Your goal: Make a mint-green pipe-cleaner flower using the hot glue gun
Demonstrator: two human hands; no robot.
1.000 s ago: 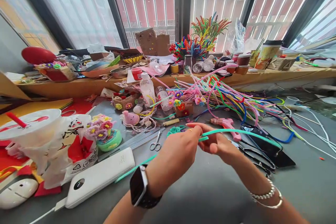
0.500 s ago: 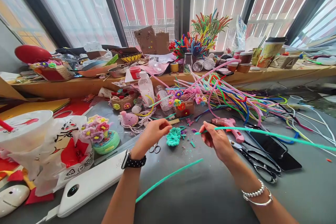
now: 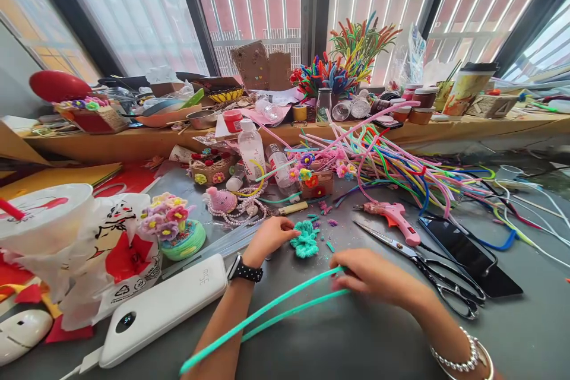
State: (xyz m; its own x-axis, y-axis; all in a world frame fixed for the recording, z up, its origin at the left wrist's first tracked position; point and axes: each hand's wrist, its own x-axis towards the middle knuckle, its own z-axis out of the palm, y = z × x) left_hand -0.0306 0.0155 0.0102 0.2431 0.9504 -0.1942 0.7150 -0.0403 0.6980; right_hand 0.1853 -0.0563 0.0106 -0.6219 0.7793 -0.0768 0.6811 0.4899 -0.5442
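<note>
Grey table (image 3: pixel 387 344) below barred windows (image 3: pixel 249 6): one teal flower (image 3: pixel 305 240) lies mid-table, the left hand (image 3: pixel 271 237) with fingertips at its rim; whether they grip, I cannot tell. Of two teal stems (image 3: pixel 285 295) toward the front edge, the right hand (image 3: pixel 374 276) has fingers clamped on one. Nearer the right edge: one glue gun (image 3: pixel 394 218), one phone (image 3: pixel 469 256).

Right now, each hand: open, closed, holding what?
Left hand: at the teal flower; grip cannot be told.
Right hand: closed on a teal pipe cleaner.
</note>
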